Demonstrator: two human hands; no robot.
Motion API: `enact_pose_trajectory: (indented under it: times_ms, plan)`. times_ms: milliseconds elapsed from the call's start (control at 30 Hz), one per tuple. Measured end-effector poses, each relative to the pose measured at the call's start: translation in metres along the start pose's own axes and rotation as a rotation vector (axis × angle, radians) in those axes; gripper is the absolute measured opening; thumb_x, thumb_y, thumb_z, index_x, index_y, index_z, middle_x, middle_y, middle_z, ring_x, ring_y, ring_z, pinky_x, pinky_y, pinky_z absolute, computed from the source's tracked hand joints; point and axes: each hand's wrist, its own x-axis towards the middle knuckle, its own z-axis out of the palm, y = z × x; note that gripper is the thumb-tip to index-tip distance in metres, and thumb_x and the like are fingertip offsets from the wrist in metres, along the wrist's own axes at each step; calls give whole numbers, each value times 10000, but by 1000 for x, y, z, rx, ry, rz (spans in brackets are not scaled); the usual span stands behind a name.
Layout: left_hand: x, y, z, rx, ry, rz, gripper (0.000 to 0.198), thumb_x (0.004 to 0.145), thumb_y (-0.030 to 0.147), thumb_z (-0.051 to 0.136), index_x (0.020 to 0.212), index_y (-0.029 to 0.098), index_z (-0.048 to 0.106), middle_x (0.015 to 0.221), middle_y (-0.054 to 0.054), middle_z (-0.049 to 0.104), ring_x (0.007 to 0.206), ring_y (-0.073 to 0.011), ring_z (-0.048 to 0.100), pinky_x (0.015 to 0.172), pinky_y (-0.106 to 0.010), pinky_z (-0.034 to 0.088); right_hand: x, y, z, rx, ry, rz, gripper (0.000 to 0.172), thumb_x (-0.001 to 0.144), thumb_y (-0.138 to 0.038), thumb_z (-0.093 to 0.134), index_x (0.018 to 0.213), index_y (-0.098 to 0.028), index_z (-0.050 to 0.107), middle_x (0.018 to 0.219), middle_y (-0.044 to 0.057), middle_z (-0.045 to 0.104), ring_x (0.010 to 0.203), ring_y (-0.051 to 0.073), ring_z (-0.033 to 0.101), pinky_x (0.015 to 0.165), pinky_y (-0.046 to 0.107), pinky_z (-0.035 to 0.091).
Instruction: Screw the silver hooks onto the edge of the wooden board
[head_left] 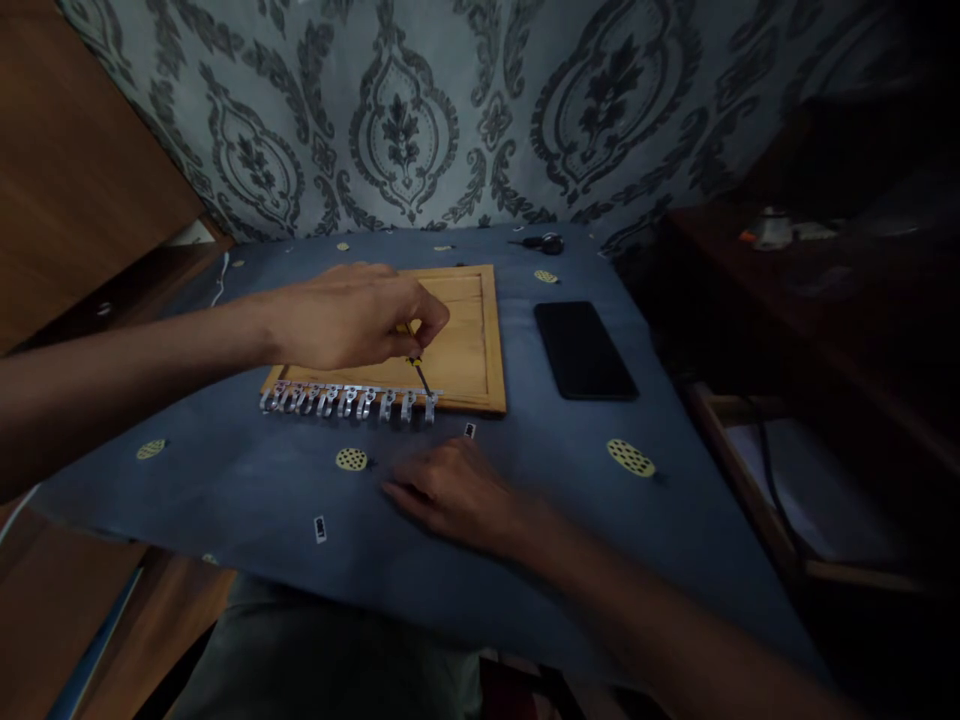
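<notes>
My left hand [360,315] is closed around a small screwdriver [414,362] with yellow and black on its handle. Its thin shaft slants down to the right end of a metal hook rack [349,400]. This rack has several curved silver hooks and lies along the near edge of a framed wooden board [457,345]. On the near side of the board, my right hand [450,490] is low over the blue tablecloth, with its fingers curled and slightly blurred. Whatever may be between those fingers is hidden.
A black phone [585,350] lies face up to the right of the board. Farther back is a dark tool with a thin shaft [540,243]. The blue tablecloth [247,500] carries printed yellow shapes. A patterned curtain [480,130] hangs behind; an open drawer [810,500] is at right.
</notes>
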Motion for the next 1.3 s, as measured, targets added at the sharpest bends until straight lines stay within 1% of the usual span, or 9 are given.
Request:
enact_pose_trajectory:
  times_ms: [167, 267, 367, 533, 667, 800, 900, 1133, 1300]
  plan:
    - [1, -4, -1, -2, -17, -78, 192, 928, 402, 627, 958, 223, 688, 661, 16, 660, 623, -161, 588, 631, -275, 330, 0, 1, 0, 32, 15, -31, 273, 1036, -301, 594, 830, -179, 727, 740, 17, 718, 631, 139, 570, 594, 306, 243]
    - [2, -4, -3, -43, -70, -123, 295, 966, 467, 565, 899, 201, 674, 608, 18, 652, 580, -149, 581, 628, -268, 343, -1, 1, -1, 47, 6, -29, 279, 1044, -306, 587, 836, -178, 721, 755, 17, 723, 627, 130, 570, 597, 302, 247]
    - [1, -2, -3, -47, -92, -105, 276, 970, 403, 547, 818, 195, 647, 619, 15, 655, 561, -135, 562, 613, -269, 340, -1, 1, -2, 55, 1, -32, 285, 1047, -300, 580, 822, -180, 706, 756, 14, 720, 630, 135, 581, 592, 310, 251]
    - [0, -4, 0, 49, -36, -23, 75, 878, 213, 589, 898, 224, 660, 802, 10, 709, 708, -151, 608, 630, -261, 329, -1, 1, -2, 38, -1, -32, 287, 1047, -305, 576, 824, -179, 707, 772, 20, 729, 645, 142, 598, 590, 321, 249]
    - [0, -7, 1, 66, -38, -70, 177, 908, 340, 607, 1030, 227, 668, 825, -13, 711, 719, -176, 618, 622, -267, 337, 0, 0, -4, 43, -15, -26, 272, 1051, -302, 572, 856, -181, 718, 792, 20, 741, 662, 142, 606, 604, 310, 260]
    - [-1, -5, 1, 50, -65, -95, 278, 976, 443, 532, 971, 206, 677, 770, -25, 700, 698, -182, 617, 626, -272, 341, 0, -1, -6, 66, -26, -15, 240, 1039, -282, 589, 863, -182, 718, 811, 20, 752, 667, 140, 609, 610, 303, 265]
    - [-2, -2, 3, 77, -84, -108, 280, 993, 410, 510, 918, 211, 692, 764, -31, 705, 736, -193, 628, 640, -279, 342, 0, -1, -7, 58, -40, -3, 254, 1043, -292, 585, 859, -181, 722, 792, 20, 744, 653, 135, 592, 606, 299, 249]
    - [-3, 0, 11, 42, 47, -118, 264, 937, 402, 617, 1113, 216, 681, 973, -48, 748, 886, -221, 660, 705, -287, 381, 0, 0, -4, 36, -24, 3, 309, 1041, -332, 592, 804, -176, 715, 737, 13, 714, 608, 134, 553, 589, 316, 219]
    - [-2, 1, 13, 3, 70, -105, 255, 926, 398, 629, 1110, 226, 671, 1046, -54, 733, 918, -224, 655, 723, -295, 385, 0, 1, -3, 42, -13, 4, 281, 1032, -327, 604, 810, -184, 701, 745, 7, 711, 626, 143, 568, 590, 322, 217]
